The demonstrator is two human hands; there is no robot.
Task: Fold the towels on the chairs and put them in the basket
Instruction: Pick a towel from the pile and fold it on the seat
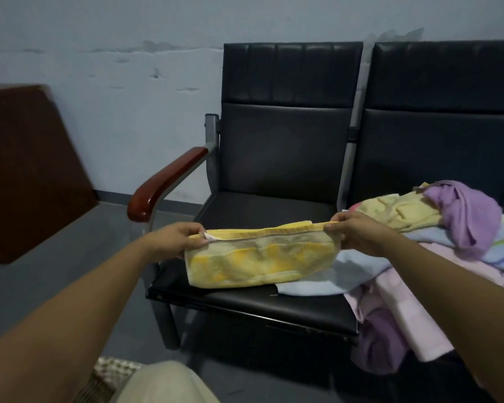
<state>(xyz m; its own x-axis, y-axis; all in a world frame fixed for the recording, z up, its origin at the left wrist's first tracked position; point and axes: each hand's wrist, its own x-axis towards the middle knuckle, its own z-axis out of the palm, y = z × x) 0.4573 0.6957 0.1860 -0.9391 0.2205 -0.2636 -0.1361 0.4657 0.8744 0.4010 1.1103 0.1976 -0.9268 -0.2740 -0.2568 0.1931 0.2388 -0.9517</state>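
A yellow towel (259,257), folded into a long strip, hangs stretched above the seat of the left black chair (274,205). My left hand (175,238) pinches its top left corner and my right hand (358,234) pinches its top right corner. Its lower edge rests on the seat. A heap of loose towels (437,228) in purple, pale yellow, light blue and pink covers the right chair (448,141) and spills over its front edge. Part of a woven basket (111,373) shows at the bottom left beside my knee.
The left chair has a red-brown wooden armrest (163,184) on a grey metal frame. A dark brown wooden board (26,170) leans at the far left. A pale blue wall stands behind the chairs, and grey floor lies to the left.
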